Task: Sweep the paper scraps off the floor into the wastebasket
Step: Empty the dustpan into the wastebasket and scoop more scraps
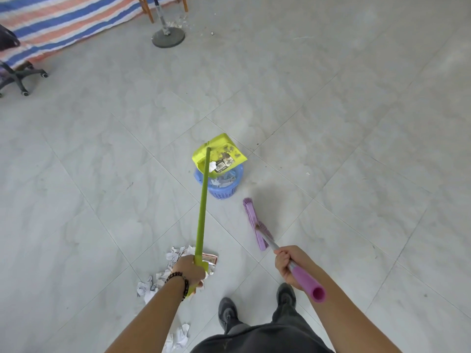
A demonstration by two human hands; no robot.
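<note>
Frame centre: left hand (190, 272) grips dustpan (219, 152) tipped over bin (221, 183), right hand (288, 263) grips broom (256, 224) w/ head on floor; tilt slowly, since scraps (175, 258) remain lower left.

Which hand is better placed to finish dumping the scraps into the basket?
Left: the left hand grips the dustpan, tilted over the basket; the right hand holds only the broom.
</note>
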